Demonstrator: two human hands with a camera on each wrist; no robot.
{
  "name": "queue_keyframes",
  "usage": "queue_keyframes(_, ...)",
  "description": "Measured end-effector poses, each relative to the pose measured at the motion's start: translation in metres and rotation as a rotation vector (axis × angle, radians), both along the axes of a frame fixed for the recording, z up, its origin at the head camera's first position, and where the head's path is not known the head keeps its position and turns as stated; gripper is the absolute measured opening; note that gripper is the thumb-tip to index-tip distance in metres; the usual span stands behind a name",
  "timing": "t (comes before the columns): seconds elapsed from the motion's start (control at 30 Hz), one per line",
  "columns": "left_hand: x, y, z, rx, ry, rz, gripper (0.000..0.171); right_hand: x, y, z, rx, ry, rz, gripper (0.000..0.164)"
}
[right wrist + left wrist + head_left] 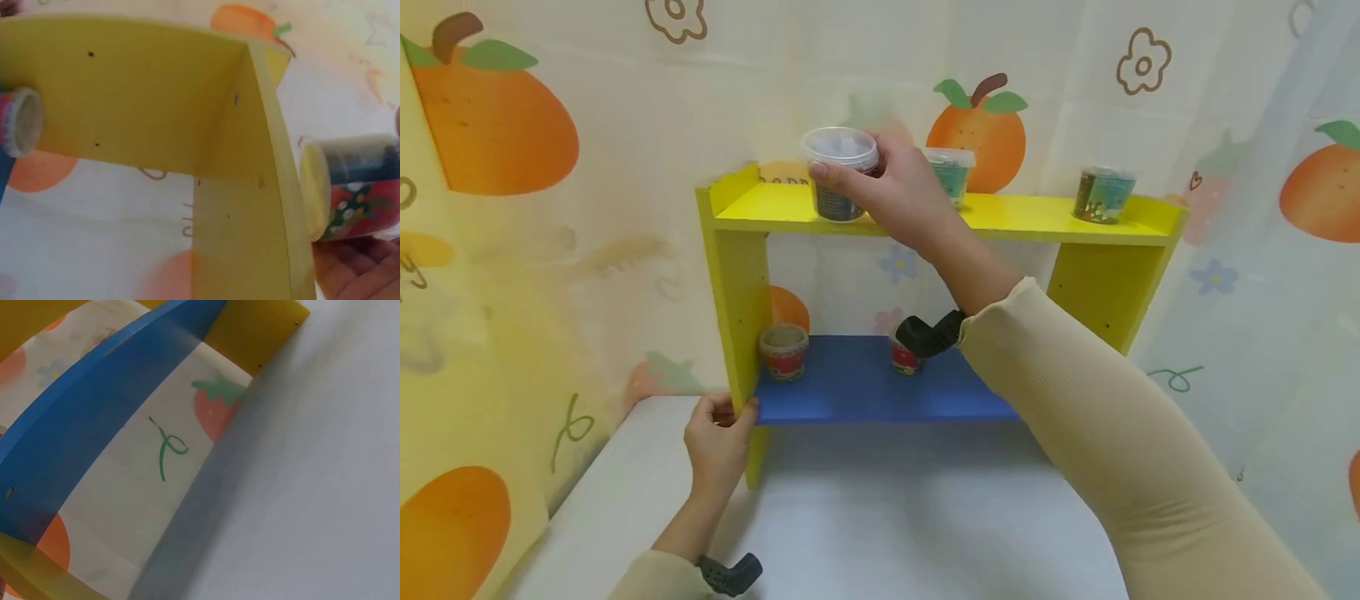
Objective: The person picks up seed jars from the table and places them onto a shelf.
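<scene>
My right hand [913,196] grips a clear plastic cup [838,200] with a dark and red printed label, thumb on the near side. The cup is upright at the left part of the yellow top board [1015,218]. In the right wrist view the cup's base is close against the board's edge; I cannot tell whether it rests there. Low on the left, my left hand [718,450] holds the shelf's yellow side panel [730,308] between thumb and fingers, level with the blue board [850,392]. The left wrist view shows no hand, only the shelf's underside.
On the top board stand a teal cup [953,179], partly behind my right hand, and another teal cup [1103,196] at the right. Two red-labelled cups, one at the left [785,354] and one mid-board [905,358], sit on the blue board. A patterned curtain [647,100] hangs behind.
</scene>
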State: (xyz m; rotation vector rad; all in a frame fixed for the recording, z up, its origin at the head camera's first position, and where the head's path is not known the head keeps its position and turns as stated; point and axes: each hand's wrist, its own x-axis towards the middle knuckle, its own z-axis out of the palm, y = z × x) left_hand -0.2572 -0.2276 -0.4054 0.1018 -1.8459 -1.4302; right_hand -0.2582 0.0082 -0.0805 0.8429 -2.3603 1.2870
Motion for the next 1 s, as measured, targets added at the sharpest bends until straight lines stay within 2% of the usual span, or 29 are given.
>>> queue_keyframes(0.17,0.001,0.004,-0.001,0.001,-0.016,-0.001,0.025,-0.015,-0.007,0.009,0.005,-0.229,-0.079,0.06)
queue_keyframes(0.27,0.001,0.006,-0.001,0.0,-0.028,-0.008,0.025,-0.021,-0.012,0.014,0.012,-0.319,-0.108,0.057)
queue_keyframes(0.47,0.002,0.006,-0.001,0.006,-0.034,0.004,0.024,-0.026,-0.032,0.019,0.079,-0.323,-0.128,0.058)
queue_keyframes(0.73,0.004,0.004,-0.001,0.011,-0.026,0.002,0.024,-0.032,-0.057,0.022,0.099,-0.355,-0.157,0.069)
queue_keyframes(0.9,0.006,0.006,-0.005,0.016,-0.049,-0.001,0.025,-0.035,-0.066,0.022,0.133,-0.385,-0.174,0.081)
queue_keyframes(1.0,0.005,0.008,-0.003,0.009,-0.05,-0.008,0.025,-0.036,-0.067,0.023,0.18,-0.376,-0.194,0.082)
